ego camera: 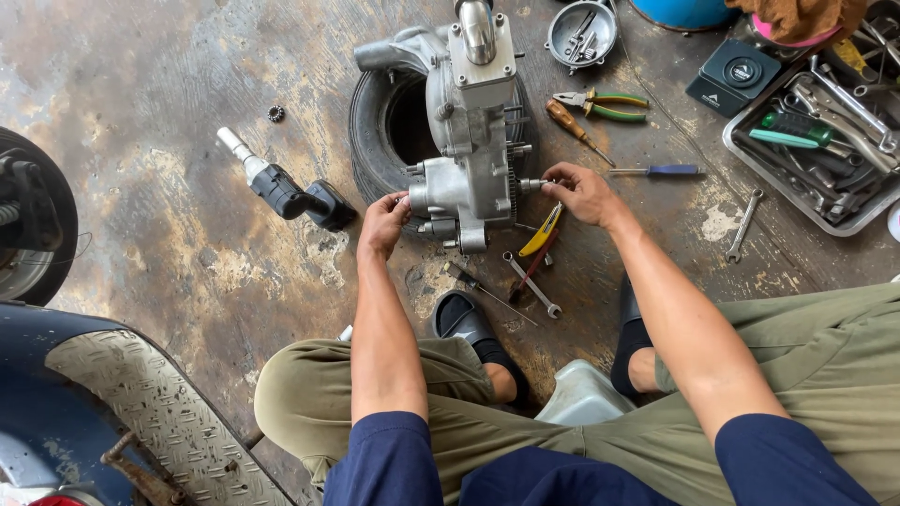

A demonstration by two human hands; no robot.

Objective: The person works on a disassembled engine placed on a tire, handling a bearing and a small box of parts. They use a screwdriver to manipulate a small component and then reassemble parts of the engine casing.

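**Both hands on an engine propped on a tyre**

Nearest the camera are the person's knees in olive trousers (825, 356) and dark blue sleeves, with a pale plastic seat (583, 395) between the legs and black sandals on the stained concrete floor (169, 215).

Ahead, a silver engine (469, 141) rests on a small black tyre (375, 131) lying flat. The left hand (382, 225) is curled against the engine's lower left side, fingers touching the casing; whether it truly clasps anything cannot be told. The right hand (581, 192) pinches a small stud or bolt (531, 185) sticking out of the engine's right side, fingertips closed on it.

Just below the engine lie a yellow-handled tool (542, 231), a spanner (531, 283) and a thin screwdriver (487, 290). To the left lies a black impact driver (281, 190). To the right are green-handled pliers (600, 105), a brown-handled screwdriver (574, 129), a blue-handled screwdriver (656, 171), a loose wrench (743, 225) and a metal tray (750, 159) full of tools.
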